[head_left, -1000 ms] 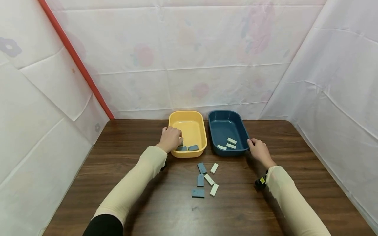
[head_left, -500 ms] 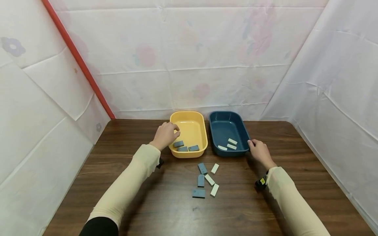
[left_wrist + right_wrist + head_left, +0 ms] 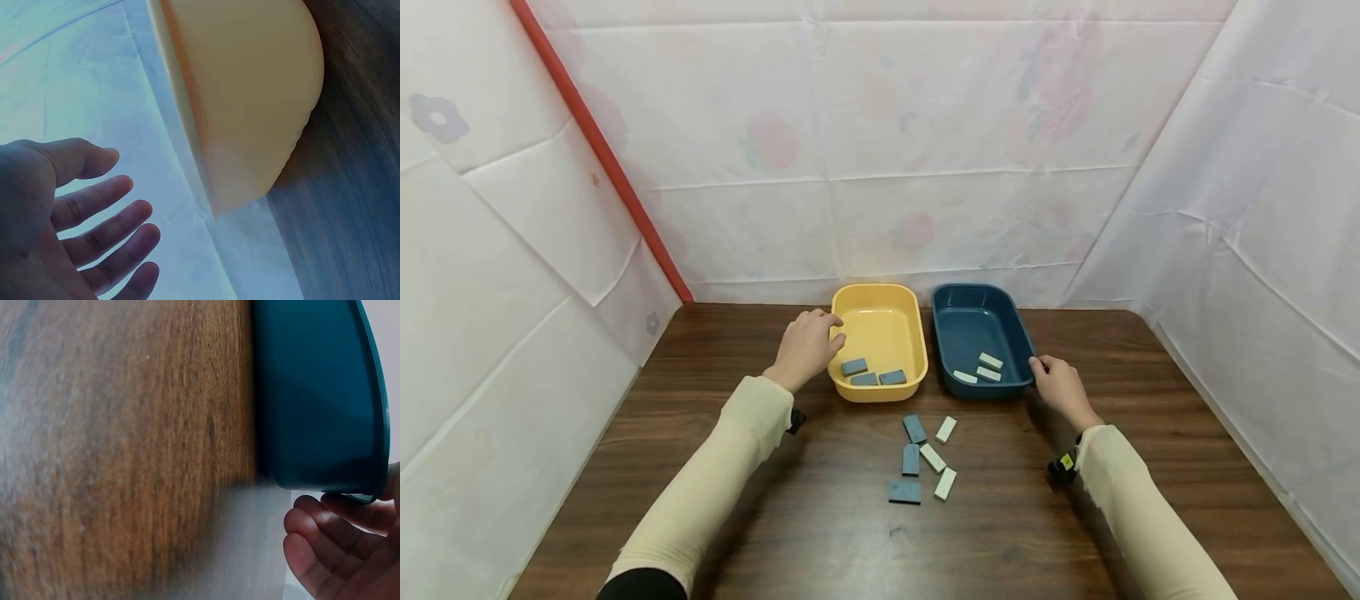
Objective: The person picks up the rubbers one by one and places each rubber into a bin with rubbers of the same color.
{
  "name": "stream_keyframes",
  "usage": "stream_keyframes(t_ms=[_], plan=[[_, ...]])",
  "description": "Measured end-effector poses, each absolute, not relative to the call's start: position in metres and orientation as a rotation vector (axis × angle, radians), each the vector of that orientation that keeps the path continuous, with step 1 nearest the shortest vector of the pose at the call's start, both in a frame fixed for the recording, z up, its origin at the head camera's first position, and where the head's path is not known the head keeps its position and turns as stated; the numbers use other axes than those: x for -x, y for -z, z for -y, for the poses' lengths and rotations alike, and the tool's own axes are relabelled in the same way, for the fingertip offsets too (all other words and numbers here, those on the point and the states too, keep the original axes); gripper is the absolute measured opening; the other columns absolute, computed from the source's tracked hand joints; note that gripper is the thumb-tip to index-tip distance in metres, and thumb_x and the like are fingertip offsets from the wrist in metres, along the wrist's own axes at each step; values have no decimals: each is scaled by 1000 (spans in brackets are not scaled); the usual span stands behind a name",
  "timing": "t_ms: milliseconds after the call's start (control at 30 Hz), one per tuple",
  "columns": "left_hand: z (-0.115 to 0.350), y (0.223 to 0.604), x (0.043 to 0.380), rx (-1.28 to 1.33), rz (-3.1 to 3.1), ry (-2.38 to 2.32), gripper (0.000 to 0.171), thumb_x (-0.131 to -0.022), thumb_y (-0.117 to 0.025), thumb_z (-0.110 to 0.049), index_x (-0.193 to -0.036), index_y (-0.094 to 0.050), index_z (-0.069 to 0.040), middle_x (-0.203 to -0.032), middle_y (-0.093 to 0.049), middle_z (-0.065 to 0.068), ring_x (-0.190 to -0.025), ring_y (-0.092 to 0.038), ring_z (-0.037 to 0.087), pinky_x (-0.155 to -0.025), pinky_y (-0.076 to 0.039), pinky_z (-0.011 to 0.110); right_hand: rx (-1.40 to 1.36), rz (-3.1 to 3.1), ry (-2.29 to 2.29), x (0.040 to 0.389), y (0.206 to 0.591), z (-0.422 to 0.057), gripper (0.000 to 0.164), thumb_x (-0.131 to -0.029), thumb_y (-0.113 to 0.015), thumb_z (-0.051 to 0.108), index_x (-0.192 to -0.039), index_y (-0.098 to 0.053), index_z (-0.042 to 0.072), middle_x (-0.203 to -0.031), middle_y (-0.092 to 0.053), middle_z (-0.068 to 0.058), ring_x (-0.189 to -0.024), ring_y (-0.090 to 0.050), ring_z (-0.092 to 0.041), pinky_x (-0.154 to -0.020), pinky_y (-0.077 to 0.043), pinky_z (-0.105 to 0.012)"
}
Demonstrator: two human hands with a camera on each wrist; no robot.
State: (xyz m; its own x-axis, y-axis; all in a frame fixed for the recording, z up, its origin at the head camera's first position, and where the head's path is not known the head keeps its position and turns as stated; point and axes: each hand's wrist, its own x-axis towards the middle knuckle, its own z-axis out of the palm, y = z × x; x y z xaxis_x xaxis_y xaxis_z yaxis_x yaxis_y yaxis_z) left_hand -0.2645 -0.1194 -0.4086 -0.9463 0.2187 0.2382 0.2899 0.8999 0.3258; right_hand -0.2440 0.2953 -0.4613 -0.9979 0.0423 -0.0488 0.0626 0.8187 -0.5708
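Note:
My left hand [image 3: 807, 346], its fingers spread and holding nothing, is over the left rim of the yellow tray [image 3: 923, 354]; the left wrist view shows it apart from the tray wall [image 3: 250, 100]. Inside the tray lie three flat grey-blue blocks [image 3: 854, 367]. At the right rim of the dark blue tray [image 3: 970, 312], my right hand [image 3: 1062, 390] pinches the edge, with fingers [image 3: 312, 531] under the lip in the right wrist view. Three slim cream blocks [image 3: 988, 374] are in the blue tray.
In front of the trays, three grey-blue blocks [image 3: 905, 492] and three cream blocks [image 3: 945, 483] lie loose on the brown wooden table [image 3: 1015, 533]. A pale printed sheet [image 3: 865, 225] hangs behind the trays, with more sheeting at both sides.
My left hand has let go of a grey-blue block inside the yellow tray and moved left and up to its rim. My right hand stays on the blue tray.

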Motion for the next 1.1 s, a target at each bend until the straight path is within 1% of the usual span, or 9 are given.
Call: stream_keyframes(t_ms=[267, 533, 833, 1100], plan=[[130, 411, 258, 317, 2867, 631, 33, -95, -61, -24, -120, -68, -4, -116, -66, 17, -109, -59, 36, -93, -48, 51, -85, -2978, 935, 243, 465, -296, 44, -107, -32, 35, -97, -59, 1, -74, -53, -10, -66, -48, -22, -61, -37, -32], [137, 418, 252, 245, 2886, 718, 37, -96, -59, -28, -124, -65, -4, -120, -65, 17, -112, -59, 36, -96, -47, 51, -67, -2981, 956, 242, 463, -296, 42, -107, -32, 33, -91, -55, 1, -68, -46, -7, -61, -43, -21, -59, -35, -32], [137, 432, 249, 231, 2911, 770, 41, -96, -59, -24, -130, -61, 0, -120, -67, 17, -111, -62, 36, -95, -48, 51, -80, -2983, 947, 243, 463, -295, 46, -107, -31, 36, -101, -60, 0, -73, -53, -9, -65, -48, -22, -61, -36, -32], [135, 441, 248, 201, 2907, 815, 44, -96, -59, -25, -132, -59, 0, -116, -69, 15, -107, -64, 34, -91, -50, 50, -91, -2978, 953, 243, 463, -295, 48, -107, -31, 35, -109, -61, -1, -79, -58, -12, -70, -51, -23, -62, -38, -32]])
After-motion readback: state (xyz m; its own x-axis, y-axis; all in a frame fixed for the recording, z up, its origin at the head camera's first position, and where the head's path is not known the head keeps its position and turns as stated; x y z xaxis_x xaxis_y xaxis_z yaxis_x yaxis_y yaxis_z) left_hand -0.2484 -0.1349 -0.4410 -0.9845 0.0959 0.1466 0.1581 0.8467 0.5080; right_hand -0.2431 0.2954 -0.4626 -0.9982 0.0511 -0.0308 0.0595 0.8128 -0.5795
